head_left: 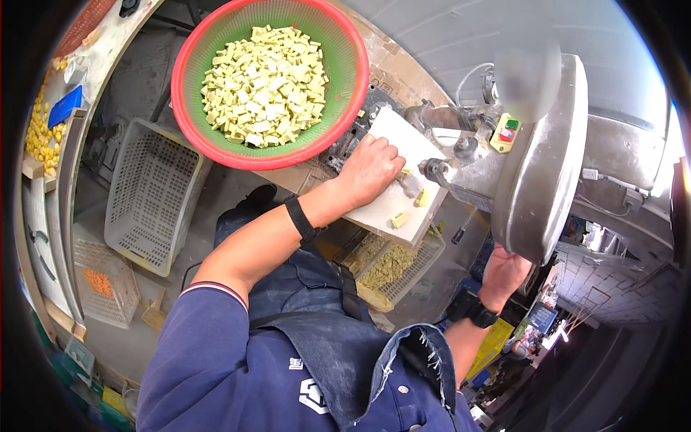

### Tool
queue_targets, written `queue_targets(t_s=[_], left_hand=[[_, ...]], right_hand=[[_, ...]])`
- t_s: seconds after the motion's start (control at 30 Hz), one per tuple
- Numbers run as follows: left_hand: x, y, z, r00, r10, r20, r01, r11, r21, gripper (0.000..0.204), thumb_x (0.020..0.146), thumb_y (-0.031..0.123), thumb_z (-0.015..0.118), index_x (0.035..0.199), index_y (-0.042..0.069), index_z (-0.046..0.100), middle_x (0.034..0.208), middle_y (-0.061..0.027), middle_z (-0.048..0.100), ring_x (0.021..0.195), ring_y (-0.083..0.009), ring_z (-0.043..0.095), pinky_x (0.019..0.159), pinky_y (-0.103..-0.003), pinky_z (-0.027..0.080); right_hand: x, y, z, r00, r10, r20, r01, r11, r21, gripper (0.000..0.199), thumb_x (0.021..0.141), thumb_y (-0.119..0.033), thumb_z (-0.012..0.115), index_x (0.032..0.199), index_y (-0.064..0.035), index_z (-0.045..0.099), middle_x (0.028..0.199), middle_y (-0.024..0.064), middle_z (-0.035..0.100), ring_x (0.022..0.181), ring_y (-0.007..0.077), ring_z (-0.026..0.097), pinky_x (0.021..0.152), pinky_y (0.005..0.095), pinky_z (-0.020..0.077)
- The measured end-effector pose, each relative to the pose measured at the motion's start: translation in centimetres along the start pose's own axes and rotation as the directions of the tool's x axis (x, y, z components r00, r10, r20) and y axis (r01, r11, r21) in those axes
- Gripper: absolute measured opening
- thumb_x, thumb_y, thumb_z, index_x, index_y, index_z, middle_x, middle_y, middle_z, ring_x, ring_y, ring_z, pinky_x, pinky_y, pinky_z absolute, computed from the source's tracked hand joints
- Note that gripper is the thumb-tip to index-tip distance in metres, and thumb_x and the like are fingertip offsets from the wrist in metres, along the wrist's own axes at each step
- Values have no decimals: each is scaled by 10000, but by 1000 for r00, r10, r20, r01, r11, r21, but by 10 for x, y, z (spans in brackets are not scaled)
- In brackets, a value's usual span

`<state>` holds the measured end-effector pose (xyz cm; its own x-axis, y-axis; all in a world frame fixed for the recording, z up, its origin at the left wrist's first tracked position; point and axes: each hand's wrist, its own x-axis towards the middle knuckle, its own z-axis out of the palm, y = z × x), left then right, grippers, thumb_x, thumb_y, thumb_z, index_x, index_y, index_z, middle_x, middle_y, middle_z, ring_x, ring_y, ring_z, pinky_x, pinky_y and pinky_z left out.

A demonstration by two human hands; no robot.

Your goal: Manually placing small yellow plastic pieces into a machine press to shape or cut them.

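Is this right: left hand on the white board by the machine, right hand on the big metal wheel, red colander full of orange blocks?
Not quite. The head view shows the red colander full of pale yellow blocks, not orange. The rest holds: left hand on the white board, right hand on the metal wheel.

A round red-rimmed basket (188,108) with a green mesh lining sits at the far centre, heaped with small pale-yellow blocks (265,85). On the floor to the left stands an empty grey plastic crate (151,194), with a second white crate (108,281) nearer, holding a few orange pieces (99,282). Along the far-left bench lie yellow pieces (37,133) beside a blue scoop-like object (65,106). A yellow switch box (506,132) with coloured buttons sits at far right.
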<state>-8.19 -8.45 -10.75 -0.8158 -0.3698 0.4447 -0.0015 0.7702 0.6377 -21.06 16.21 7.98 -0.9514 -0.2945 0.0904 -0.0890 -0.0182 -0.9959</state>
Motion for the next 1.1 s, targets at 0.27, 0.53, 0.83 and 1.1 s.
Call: queue_targets(t_s=[0.27, 0.53, 0.83, 1.1], left_hand=[[8, 3, 7, 998, -19, -53, 21, 999, 34, 108, 790, 211, 718, 831, 112, 725, 783, -23, 616, 859, -208, 570, 786, -379, 403], [9, 4, 5, 997, -53, -55, 57, 995, 84, 86, 814, 202, 682, 819, 124, 718, 784, -18, 610, 851, -207, 575, 781, -379, 402], [10, 3, 7, 997, -18, -74, 24, 997, 78, 83, 809, 169, 645, 826, 138, 720, 782, -10, 605, 849, -198, 582, 767, -379, 415], [7, -1, 6, 998, -18, -68, 24, 995, 95, 100, 804, 153, 635, 841, 138, 726, 783, -5, 608, 845, -193, 584, 768, -376, 424]], right_hand=[[49, -4, -27, 986, -15, 166, 6, 998, 55, 533, 1014, -329, 548, 1445, -20, 492, 1410, 168, 570, 1244, 321, 588, 1075, 481, 470], [53, 1, -26, 959, 4, 282, -43, 990, 132, 536, 1015, -356, 551, 1445, -40, 497, 1415, 150, 565, 1265, 312, 570, 1088, 483, 458], [40, -1, -15, 952, -10, 306, -52, 979, 195, 537, 1009, -355, 580, 1441, -48, 501, 1418, 129, 561, 1283, 296, 553, 1109, 477, 436], [16, 5, 27, 992, 42, -118, -23, 987, 157, 539, 1004, -348, 572, 1453, -61, 492, 1457, 135, 534, 1301, 319, 539, 1099, 488, 450]])
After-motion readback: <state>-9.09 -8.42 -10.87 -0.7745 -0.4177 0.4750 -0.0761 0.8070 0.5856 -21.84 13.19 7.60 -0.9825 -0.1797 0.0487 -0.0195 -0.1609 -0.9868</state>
